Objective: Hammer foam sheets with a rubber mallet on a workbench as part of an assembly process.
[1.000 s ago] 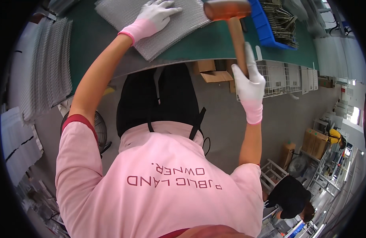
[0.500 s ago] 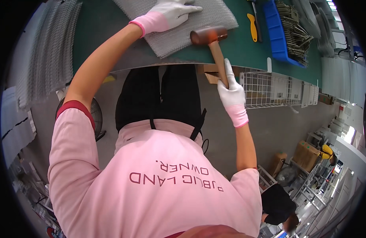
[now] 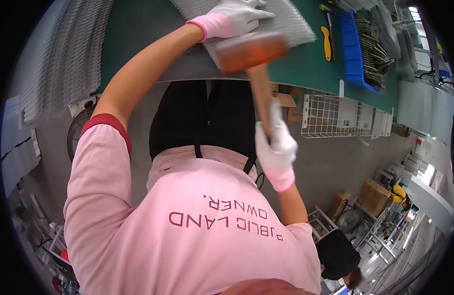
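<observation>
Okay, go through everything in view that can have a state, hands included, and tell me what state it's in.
Left hand: gloved, fingers spread on the mesh.
Right hand: gloved, closed around the mallet's handle.
Mallet: held, head blurred.
Mesh: lying on the table.
Yellow tool: lying unheld.
Blue bin: open, holding metal pieces.
Fan: running or off, cannot tell.

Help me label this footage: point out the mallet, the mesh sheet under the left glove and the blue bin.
Mallet (image 3: 251, 52): head view, on its orange striking head.
Mesh sheet (image 3: 289, 22): head view, on its right part.
Blue bin (image 3: 353, 51): head view, on its left wall.
</observation>
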A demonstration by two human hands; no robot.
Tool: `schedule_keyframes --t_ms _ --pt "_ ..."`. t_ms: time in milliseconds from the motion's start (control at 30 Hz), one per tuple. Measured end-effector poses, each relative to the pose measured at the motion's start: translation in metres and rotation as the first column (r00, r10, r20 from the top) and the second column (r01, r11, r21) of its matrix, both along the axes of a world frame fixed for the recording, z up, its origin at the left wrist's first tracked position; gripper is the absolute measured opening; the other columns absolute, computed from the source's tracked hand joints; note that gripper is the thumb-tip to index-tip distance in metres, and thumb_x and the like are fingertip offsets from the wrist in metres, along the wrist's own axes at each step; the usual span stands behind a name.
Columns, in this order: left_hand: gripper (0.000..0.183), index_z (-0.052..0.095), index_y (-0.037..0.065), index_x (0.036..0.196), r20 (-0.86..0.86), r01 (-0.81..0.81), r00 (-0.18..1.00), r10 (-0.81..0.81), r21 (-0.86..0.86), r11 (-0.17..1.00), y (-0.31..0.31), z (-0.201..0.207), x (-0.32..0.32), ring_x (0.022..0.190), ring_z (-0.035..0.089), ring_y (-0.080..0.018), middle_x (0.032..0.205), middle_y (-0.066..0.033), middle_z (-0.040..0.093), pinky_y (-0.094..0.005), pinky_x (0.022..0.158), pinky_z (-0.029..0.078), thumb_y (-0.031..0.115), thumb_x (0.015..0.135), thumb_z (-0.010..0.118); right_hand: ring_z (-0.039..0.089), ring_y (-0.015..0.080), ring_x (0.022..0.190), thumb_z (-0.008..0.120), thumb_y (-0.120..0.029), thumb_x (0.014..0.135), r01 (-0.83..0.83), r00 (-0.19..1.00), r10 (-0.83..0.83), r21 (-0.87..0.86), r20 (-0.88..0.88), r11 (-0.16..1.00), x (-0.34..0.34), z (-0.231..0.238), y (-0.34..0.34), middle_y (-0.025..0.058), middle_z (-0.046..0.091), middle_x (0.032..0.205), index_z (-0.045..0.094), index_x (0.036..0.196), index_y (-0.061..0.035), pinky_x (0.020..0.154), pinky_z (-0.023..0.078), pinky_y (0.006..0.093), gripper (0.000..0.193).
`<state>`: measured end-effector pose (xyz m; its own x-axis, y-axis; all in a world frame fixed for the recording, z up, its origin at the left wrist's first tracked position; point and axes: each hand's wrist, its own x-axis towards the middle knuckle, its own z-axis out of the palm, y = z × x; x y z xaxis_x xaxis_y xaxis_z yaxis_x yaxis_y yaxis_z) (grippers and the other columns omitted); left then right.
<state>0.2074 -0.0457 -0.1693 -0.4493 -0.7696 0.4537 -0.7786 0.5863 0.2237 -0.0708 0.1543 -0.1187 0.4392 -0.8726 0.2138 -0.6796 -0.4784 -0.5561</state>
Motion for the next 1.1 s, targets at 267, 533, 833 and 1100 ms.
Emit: schedule_keyframes --t_ms 267,533,833,1100 --pt "0.071 0.054 0.001 0.144 0.111 -0.308 0.950 0.293 0.160 0.938 0.002 0.013 0.015 0.143 0.038 -0.0542 0.150 -0.0352 0.046 -0.0623 0.121 0.025 0.048 0.093 0.061 0.075 0.0326 0.078 0.068 -0.006 0.093 0.262 0.965 -0.262 0.023 0.002 0.965 -0.080 -0.017 -0.050 0.0183 0.075 0.102 0.044 0.159 -0.0233 0.072 0.058 0.0409 0.072" --pt "0.063 0.071 0.008 0.124 0.129 -0.342 0.931 0.342 -0.021 0.939 0.010 0.008 0.017 0.125 0.061 -0.0325 0.130 -0.0192 0.065 -0.0486 0.107 0.042 0.055 0.084 0.062 0.060 0.0295 0.120 0.080 -0.057 0.078 -0.004 0.843 -0.269 -0.504 -0.466 0.864 -0.077 -0.029 -0.122 0.0198 0.057 0.138 0.049 0.153 -0.0183 0.101 0.048 0.0500 0.090" --pt "0.055 0.065 0.003 0.131 0.134 -0.248 0.964 0.230 0.138 0.959 0.155 0.035 0.023 0.133 0.055 -0.0407 0.141 -0.0244 0.060 -0.0517 0.112 0.039 0.033 0.085 0.069 0.064 0.0314 0.119 0.062 -0.018 0.090 -0.541 0.840 0.295 -0.664 -0.455 0.516 0.049 -0.051 -0.087 0.0111 0.061 0.132 0.058 0.135 -0.0108 0.101 0.052 0.0549 0.045" --pt "0.057 0.050 -0.008 0.148 -0.884 -0.245 0.364 -0.293 -0.394 0.886 0.227 0.178 0.075 0.141 0.051 -0.0301 0.148 -0.0203 0.058 -0.0453 0.122 0.033 0.025 0.103 0.037 0.071 0.0266 0.086 0.071 -0.006 0.083 -0.087 0.927 0.218 -0.389 0.306 0.917 0.059 0.050 -0.111 0.0099 0.071 0.113 0.065 0.127 -0.0063 0.071 0.059 0.0340 0.044"
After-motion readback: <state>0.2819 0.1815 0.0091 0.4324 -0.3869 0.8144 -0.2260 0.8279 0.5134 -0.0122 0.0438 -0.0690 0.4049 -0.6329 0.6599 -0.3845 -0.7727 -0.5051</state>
